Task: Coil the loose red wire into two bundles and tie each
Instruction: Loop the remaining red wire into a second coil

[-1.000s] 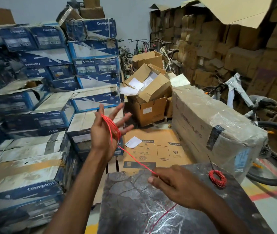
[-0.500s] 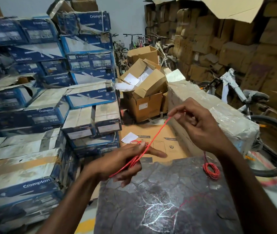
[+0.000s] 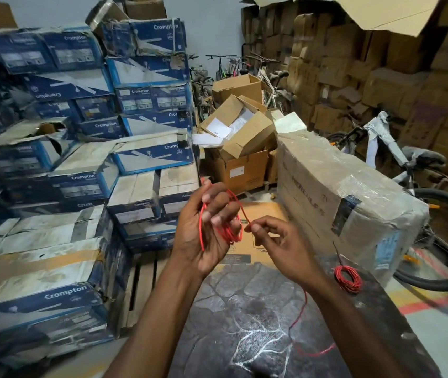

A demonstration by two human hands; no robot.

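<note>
Head view: left hand (image 3: pixel 203 236) holds red wire (image 3: pixel 201 227); right hand (image 3: pixel 280 246) pinches it.

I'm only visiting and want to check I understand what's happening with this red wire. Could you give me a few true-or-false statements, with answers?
1. The left hand holds loops of red wire. True.
2. The right hand holds nothing. False: it pinches the wire just beside the loops.
3. A separate red coil lies on the dark slab. True.
4. The blue boxes are stacked on the person's right. False: they stand on the left; brown cartons fill the right.
</note>
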